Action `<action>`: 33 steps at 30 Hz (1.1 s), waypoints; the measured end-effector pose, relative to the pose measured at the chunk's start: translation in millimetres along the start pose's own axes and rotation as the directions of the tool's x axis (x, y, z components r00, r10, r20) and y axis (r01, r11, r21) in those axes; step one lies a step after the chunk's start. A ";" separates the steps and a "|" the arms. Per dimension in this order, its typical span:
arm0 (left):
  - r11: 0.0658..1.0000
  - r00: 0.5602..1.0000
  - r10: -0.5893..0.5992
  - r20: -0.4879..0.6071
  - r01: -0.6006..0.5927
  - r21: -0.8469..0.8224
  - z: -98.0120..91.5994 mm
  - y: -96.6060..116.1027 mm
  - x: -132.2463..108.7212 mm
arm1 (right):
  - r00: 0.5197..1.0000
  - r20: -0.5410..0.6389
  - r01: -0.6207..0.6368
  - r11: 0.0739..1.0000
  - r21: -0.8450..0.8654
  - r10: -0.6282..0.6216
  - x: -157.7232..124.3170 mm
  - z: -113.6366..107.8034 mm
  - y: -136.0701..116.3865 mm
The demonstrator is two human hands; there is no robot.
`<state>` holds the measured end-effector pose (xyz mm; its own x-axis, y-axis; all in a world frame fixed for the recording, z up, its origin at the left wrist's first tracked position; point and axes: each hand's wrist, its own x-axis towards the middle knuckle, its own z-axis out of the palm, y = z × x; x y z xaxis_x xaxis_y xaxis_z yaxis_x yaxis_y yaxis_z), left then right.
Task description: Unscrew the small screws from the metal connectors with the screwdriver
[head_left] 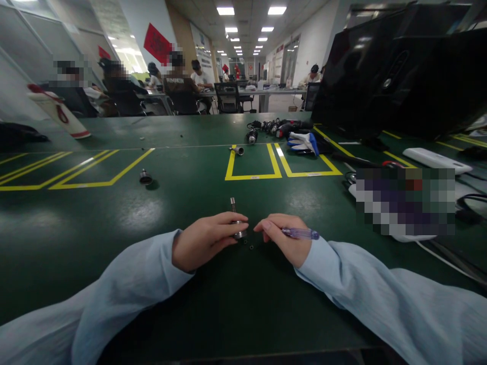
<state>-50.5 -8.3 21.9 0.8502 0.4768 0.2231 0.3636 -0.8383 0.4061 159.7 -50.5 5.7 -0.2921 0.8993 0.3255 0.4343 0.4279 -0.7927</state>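
My left hand (pixel 209 235) is closed around a round silver metal part (pixel 239 234) with a thin shaft (pixel 233 204) standing up behind the fingers. The fingers cover much of it. In my right hand (pixel 287 235) lies a small screwdriver with a clear purple handle (pixel 302 233), which points back over the wrist; its tip is hidden by the curled fingers. Those fingertips are close to the metal part, with a narrow gap between. Below my left fingertips, two tiny dark ring-like pieces, one of them a small nut-like ring (pixel 251 247), lie on the green table (pixel 236 304).
A dark metal cup-shaped part (pixel 145 177) stands left, and a silver fitting (pixel 238 150) lies ahead. Farther back are a power tool (pixel 289 128) and a blue-white glove (pixel 303 143). A white power strip (pixel 437 160) and cables lie right, near a black monitor (pixel 391 76). People sit beyond.
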 end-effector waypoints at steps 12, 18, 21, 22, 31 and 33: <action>0.799 0.866 -0.462 -0.189 0.314 -0.513 -3.3 7.0 6.2 | 0.946 0.187 -0.323 0.830 0.455 0.266 3.4 10.7 3.6; 0.339 0.735 -0.678 -0.021 0.287 -0.896 -7.0 15.5 8.1 | 0.930 0.211 -0.365 0.816 0.448 0.300 5.0 12.2 5.2; 0.293 0.721 -0.693 0.011 0.295 -0.909 -5.5 17.6 7.9 | 0.929 0.195 -0.369 0.836 0.407 0.315 3.3 13.4 3.8; 0.291 0.718 -0.696 0.011 0.296 -0.910 -5.1 17.8 7.9 | 0.930 0.193 -0.365 0.844 0.392 0.313 2.9 13.6 3.3; 0.277 0.713 -0.700 0.045 0.329 -0.903 -4.4 18.6 9.1 | 0.918 0.189 -0.395 0.851 0.345 0.350 8.4 15.0 -1.4; 0.271 0.714 -0.698 0.048 0.326 -0.906 -4.4 18.7 8.8 | 0.912 0.201 -0.408 0.842 0.354 0.357 9.7 14.7 -2.5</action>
<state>-38.0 -18.7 35.4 0.3718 0.9132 -0.1671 0.0310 0.1677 0.9853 143.2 -44.1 3.2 -0.2828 0.9550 -0.0898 0.1827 -0.0383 -0.9824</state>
